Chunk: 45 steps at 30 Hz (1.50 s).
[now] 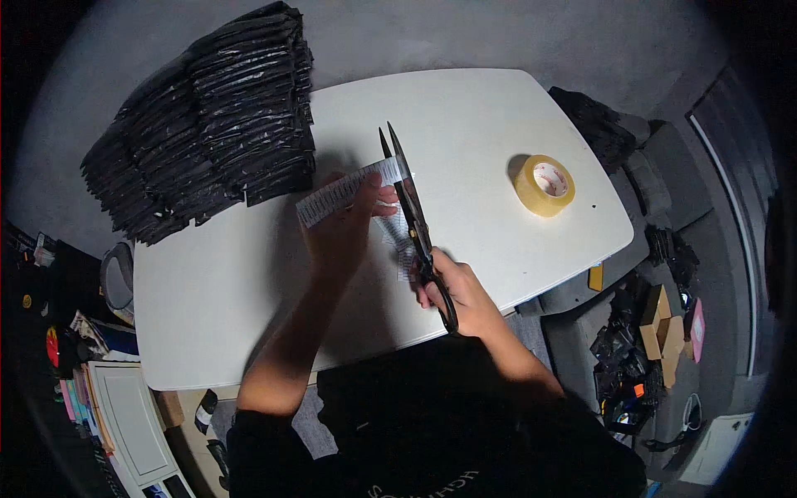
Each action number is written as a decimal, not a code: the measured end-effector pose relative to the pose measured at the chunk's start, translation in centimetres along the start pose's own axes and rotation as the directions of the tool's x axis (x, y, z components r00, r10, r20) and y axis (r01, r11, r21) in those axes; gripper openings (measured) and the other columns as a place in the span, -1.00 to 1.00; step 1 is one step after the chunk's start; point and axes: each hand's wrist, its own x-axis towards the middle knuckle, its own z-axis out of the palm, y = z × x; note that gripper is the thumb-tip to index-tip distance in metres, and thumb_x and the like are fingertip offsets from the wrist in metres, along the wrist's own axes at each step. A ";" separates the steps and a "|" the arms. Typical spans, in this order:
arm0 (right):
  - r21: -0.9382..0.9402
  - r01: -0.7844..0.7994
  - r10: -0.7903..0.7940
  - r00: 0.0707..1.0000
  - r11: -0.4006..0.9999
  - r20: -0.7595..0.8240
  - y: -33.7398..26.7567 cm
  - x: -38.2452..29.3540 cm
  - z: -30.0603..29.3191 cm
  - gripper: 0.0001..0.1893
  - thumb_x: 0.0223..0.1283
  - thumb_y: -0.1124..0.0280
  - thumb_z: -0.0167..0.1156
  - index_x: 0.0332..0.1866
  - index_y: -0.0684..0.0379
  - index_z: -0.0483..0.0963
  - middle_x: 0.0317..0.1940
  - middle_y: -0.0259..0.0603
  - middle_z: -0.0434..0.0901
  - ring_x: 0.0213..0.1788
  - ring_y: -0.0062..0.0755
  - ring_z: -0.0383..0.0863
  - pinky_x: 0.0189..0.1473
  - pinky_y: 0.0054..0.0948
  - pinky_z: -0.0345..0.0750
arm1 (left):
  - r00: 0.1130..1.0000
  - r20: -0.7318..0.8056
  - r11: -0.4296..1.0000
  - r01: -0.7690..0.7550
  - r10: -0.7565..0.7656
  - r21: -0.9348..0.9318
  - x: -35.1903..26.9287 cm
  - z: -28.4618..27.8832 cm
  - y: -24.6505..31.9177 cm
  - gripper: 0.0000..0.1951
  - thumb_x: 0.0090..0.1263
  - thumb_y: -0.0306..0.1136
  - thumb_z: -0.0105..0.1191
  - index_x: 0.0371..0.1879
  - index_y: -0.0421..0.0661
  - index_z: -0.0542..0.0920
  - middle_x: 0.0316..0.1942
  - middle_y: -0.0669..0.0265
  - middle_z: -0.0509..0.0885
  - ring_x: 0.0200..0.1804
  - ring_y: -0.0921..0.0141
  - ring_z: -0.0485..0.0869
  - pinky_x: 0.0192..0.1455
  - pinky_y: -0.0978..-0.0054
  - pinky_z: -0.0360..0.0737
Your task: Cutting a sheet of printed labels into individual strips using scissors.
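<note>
My left hand [345, 230] holds a strip of white labels [339, 199] that bears printed codes, gripped between thumb and fingers. A pair of black-handled scissors [414, 215] is in my right hand [457, 292], its blades parted and pointing away from me. The strip's right end lies at the blades; whether it is between them is hard to tell. Beneath both hands, more printed label strips [405, 261] show near the tabletop, partly hidden by the fingers and the scissors.
Tall stacks of black plastic bags [212, 118] stand at the white table's [205, 311] far left. A roll of clear packing tape [545, 185] sits on the right. Beyond the table's right edge, a grey sofa [672, 168] holds black bags and an open cardboard box [661, 333].
</note>
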 end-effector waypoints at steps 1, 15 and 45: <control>0.017 0.006 -0.006 1.000 1.000 -0.001 -0.1 0.0 0.0 -0.82 0.41 0.44 -0.01 -0.01 0.30 0.38 -0.48 -0.18 0.54 -0.43 -0.35 0.62 -0.27 -0.37 0.56 | 1.000 -0.002 1.000 -0.004 0.004 0.006 0.0 0.1 0.1 -0.86 0.50 -0.47 0.21 -0.15 -0.30 0.61 -0.29 0.07 0.78 -0.26 0.33 0.83 -0.23 0.43 0.85; 0.051 0.001 -0.001 1.000 0.999 0.000 -0.5 0.0 -0.1 -0.84 0.40 0.47 -0.03 -0.03 0.30 0.38 -0.46 -0.17 0.53 -0.43 -0.35 0.62 -0.25 -0.37 0.57 | 1.000 -0.007 1.000 0.017 -0.017 -0.026 -0.1 0.4 0.0 -0.86 0.49 -0.47 0.22 -0.19 -0.30 0.60 -0.32 0.07 0.78 -0.28 0.33 0.83 -0.25 0.43 0.85; 0.091 -0.020 0.021 1.000 0.996 -0.012 -0.7 0.0 0.1 -0.77 0.43 0.38 -0.01 0.04 0.30 0.40 -0.46 -0.17 0.53 -0.44 -0.37 0.59 -0.27 -0.38 0.55 | 0.999 -0.009 0.998 0.045 -0.046 -0.032 -0.1 0.3 0.1 -0.87 0.49 -0.50 0.21 -0.18 -0.33 0.60 -0.33 0.06 0.78 -0.27 0.34 0.83 -0.24 0.45 0.84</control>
